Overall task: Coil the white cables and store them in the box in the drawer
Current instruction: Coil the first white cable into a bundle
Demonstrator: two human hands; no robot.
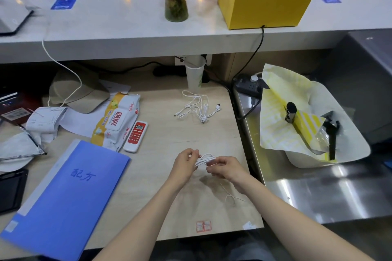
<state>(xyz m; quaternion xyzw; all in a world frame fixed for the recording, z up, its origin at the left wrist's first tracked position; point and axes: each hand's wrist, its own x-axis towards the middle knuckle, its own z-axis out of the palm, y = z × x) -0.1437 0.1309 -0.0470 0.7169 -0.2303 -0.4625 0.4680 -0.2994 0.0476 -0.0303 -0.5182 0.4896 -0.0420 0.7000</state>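
My left hand (185, 162) pinches thin white cable bundle (204, 159) above pale wooden desk (161, 154) so loops hold; right hand (224, 168) pinches loose tail for wrapping. Second tangled white cable (196, 107) waits farther back.

Blue folder (65, 193), red-and-white remote (136, 136), wet-wipes pack (116, 121), tan cap (78, 91), plastic cup (194, 74)

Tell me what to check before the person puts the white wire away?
1. Cable bundle held by both the left hand and the right hand: ok.
2. Bundle fully coiled: not ok, a loose tail lies on the desk.
3. Second white cable coiled: not ok, it lies tangled.
4. Drawer and box in sight: cannot tell, neither shows.
5. Desk around the hands free: ok.
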